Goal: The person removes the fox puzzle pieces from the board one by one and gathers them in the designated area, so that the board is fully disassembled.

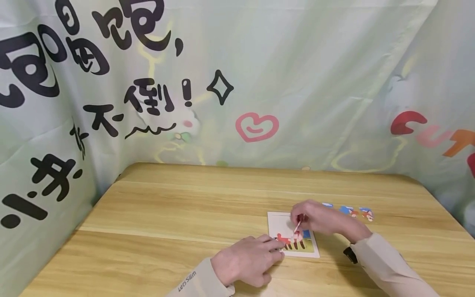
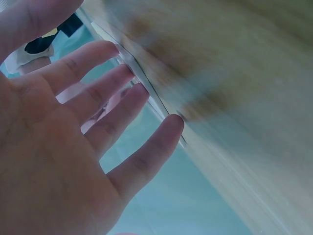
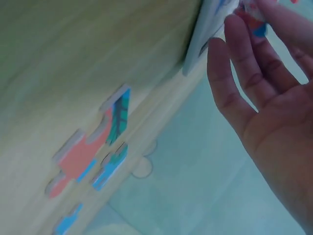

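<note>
A white-framed puzzle board (image 1: 276, 220) lies on the table, its lower part filled with printed jigsaw pieces (image 1: 298, 244) showing a red animal with dark legs. Above the board, my right hand (image 1: 315, 216) pinches a jigsaw piece (image 1: 297, 226) that is tilted on edge; the right wrist view shows red and blue on this piece (image 3: 257, 24). My left hand (image 1: 250, 259) lies palm down with its fingers extended over the lower left of the board. In the left wrist view, several fingertips (image 2: 139, 90) are right at the board's edge (image 2: 146, 81).
Several loose jigsaw pieces, including a blue and red one (image 1: 346, 210) and another (image 1: 367, 213), lie beyond my right forearm. A printed curtain (image 1: 308, 82) hangs behind the wooden table (image 1: 167, 210). A black object (image 1: 350, 255) is at my right cuff.
</note>
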`<state>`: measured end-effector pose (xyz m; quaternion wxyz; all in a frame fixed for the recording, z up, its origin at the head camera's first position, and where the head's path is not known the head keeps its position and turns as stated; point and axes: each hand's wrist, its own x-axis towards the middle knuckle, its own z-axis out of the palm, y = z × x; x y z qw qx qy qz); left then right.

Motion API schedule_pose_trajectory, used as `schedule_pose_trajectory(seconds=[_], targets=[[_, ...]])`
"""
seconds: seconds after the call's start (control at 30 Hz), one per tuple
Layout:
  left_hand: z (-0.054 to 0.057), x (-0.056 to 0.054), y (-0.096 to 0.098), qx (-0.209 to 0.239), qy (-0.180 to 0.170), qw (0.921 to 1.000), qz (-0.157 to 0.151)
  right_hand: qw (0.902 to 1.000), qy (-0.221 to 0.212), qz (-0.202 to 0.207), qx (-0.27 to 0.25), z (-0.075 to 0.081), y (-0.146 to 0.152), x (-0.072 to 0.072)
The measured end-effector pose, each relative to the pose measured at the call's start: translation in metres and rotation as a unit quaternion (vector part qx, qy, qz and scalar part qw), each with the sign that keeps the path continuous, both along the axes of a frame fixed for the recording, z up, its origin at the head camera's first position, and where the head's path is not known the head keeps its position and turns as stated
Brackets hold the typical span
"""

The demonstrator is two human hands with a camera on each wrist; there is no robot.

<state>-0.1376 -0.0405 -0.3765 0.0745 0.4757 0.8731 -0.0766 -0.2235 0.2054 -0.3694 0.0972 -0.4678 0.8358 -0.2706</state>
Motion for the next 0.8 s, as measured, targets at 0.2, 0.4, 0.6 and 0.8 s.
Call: schedule_pose_trajectory(seconds=[0.2,0.4,0.6,0.8], targets=[[0.0,0.0,0.001,0.001,-0.012,0.9999,0.005,0.9988,-0.029,-0.037,-0.013,0.008,0.005,-0.003],[0.001,0.0,0.002,-0.006,-0.01,0.9999,0.004,0.9959,-0.05,-0.066,-0.038,0.014,0.02,-0.005],[0.002,0.0,0.001,-0.004,-0.013,0.9999,0.008,0.9959,-0.03,-0.075,-0.039,0.019,0.034,-0.006],[0.002,0.002,0.001,-0.001,-0.018,0.9998,0.012,0.9932,-0.028,-0.107,-0.037,0.022,0.047,-0.003]])
